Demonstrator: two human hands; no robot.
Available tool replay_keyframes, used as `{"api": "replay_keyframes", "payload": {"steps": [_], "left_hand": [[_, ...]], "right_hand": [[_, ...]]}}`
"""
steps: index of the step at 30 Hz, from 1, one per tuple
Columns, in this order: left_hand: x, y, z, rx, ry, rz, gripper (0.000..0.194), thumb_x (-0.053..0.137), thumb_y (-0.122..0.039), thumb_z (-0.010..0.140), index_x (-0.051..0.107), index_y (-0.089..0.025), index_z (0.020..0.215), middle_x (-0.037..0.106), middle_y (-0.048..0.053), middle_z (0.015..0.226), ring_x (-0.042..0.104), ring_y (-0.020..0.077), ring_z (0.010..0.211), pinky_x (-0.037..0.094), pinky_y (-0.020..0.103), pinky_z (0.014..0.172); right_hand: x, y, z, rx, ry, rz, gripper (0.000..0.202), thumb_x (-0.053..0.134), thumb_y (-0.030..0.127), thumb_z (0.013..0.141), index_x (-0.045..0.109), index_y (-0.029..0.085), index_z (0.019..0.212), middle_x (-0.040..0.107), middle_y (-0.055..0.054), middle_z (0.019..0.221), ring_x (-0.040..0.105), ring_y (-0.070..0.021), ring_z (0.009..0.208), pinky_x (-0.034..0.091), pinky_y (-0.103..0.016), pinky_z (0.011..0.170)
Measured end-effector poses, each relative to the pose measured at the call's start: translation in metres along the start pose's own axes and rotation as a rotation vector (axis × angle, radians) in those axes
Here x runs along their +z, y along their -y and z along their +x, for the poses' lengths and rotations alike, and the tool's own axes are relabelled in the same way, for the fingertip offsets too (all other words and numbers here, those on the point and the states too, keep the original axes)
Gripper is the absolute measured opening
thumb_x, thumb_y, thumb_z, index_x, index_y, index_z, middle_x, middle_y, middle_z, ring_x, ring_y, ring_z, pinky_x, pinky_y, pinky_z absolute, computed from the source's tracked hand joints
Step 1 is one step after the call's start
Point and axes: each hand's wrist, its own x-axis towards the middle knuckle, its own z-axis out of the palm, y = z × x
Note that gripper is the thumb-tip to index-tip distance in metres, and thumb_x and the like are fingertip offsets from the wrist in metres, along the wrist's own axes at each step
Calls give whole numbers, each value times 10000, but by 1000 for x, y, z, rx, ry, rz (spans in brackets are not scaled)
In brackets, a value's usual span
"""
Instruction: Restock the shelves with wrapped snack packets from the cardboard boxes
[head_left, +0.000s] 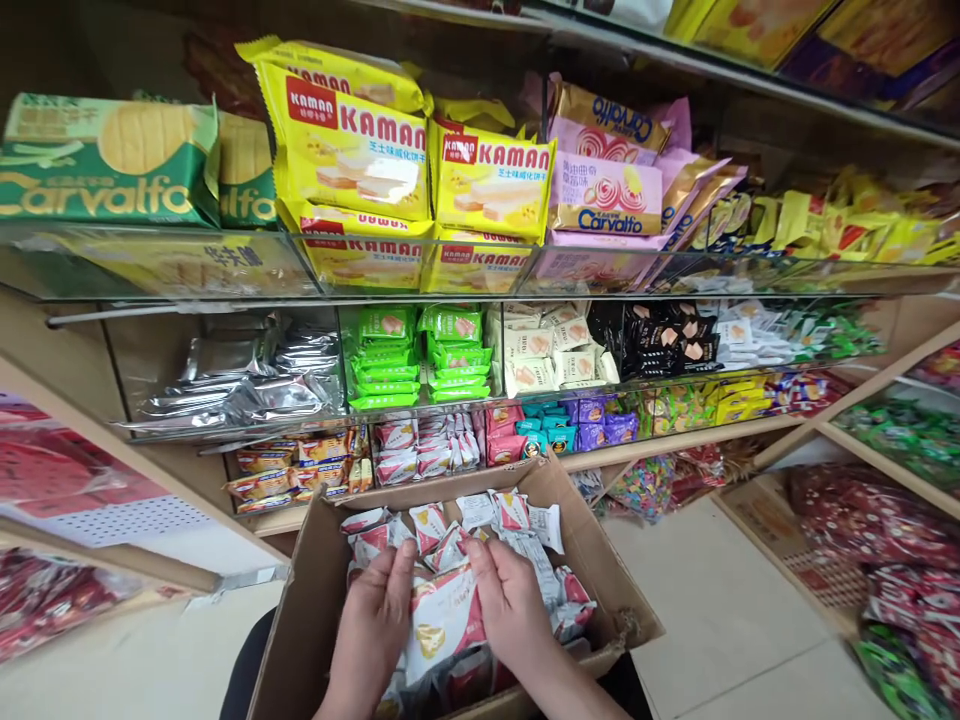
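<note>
An open cardboard box (300, 610) full of small white and pink-red packets (431, 525) sits low in the centre, in front of the shelves. Inside it, a white and pink packet (439, 625) with a gold heart-like print is held between both hands. My left hand (379, 610) is closed on its left edge, thumb on top. On the right edge, my right hand (514, 600) grips the same packet, thumb uppermost. The fingers beneath are mostly hidden. Similar white and pink packets (427, 447) stand in a lower shelf compartment just behind the box.
Glass-fronted shelves (420, 395) hold green packs (386, 355), silver packs (240, 370) and black packs (671, 340). Large yellow packs (356, 140) fill the upper shelf. Wooden dividers (135, 470) flank the left side. Bagged goods (862, 520) lie on the right by the tiled floor (720, 610).
</note>
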Motion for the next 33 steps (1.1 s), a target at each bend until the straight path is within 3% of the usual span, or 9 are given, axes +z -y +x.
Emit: {"api": "replay_keyframes", "payload": {"steps": [3,6,8,11,15,19,22,28,33], "left_hand": [[-10,0,-4,95,228,-18,206,643,-386,654,631,-226,783,619,-1,690,538,163,678,412,214,641],[-11,-5,-9,33,452,-192,572,709,-317,595,535,-244,1135,664,25,895,576,197,819,431,270,760],[-5,-8,-11,-97,508,-341,547,705,-335,600,552,-220,1112,678,32,851,594,202,780,454,293,732],[5,-8,-9,-258,370,-503,384,702,-372,596,613,-201,928,685,25,793,607,190,696,472,274,619],[6,-8,-6,-314,82,-572,359,725,-374,566,574,-203,843,642,-36,661,521,102,461,414,210,437],[0,-6,-4,-354,104,-609,288,715,-345,594,621,-168,802,638,-20,641,529,101,508,413,197,451],[0,0,-1,-373,106,-653,238,710,-356,595,640,-140,665,619,-13,552,506,93,480,407,204,468],[5,12,-1,-370,1,-685,264,692,-395,606,629,-156,699,604,-38,537,498,82,460,395,202,462],[-5,7,-1,-344,-96,-637,279,716,-388,572,617,-167,712,625,-41,607,546,99,558,423,203,541]], "right_hand": [[-10,2,6,-119,149,-101,358,296,381,883,330,188,583,392,17,529,391,-101,518,264,-230,521],[-17,9,16,-232,355,-160,370,324,392,872,346,179,569,382,24,524,381,-95,516,253,-230,522],[-16,11,23,-156,344,-81,395,318,431,866,380,177,569,401,20,531,396,-96,524,277,-225,525],[-11,7,26,91,242,243,369,316,492,849,487,177,758,483,-2,647,464,-107,581,355,-216,543],[-3,-2,16,173,425,512,360,619,380,691,479,203,972,510,6,780,490,-108,666,387,-204,575],[-4,0,9,146,471,391,180,640,244,661,516,177,772,428,50,638,393,-74,576,329,-187,535],[-5,1,10,134,444,424,191,642,249,658,539,173,799,471,32,706,440,-88,652,369,-196,596],[10,-5,5,482,282,632,380,708,382,574,550,162,842,569,-5,768,534,-116,640,440,-235,585],[19,-11,16,535,385,655,423,713,420,547,553,138,818,540,33,598,472,-72,446,406,-209,455]]}}
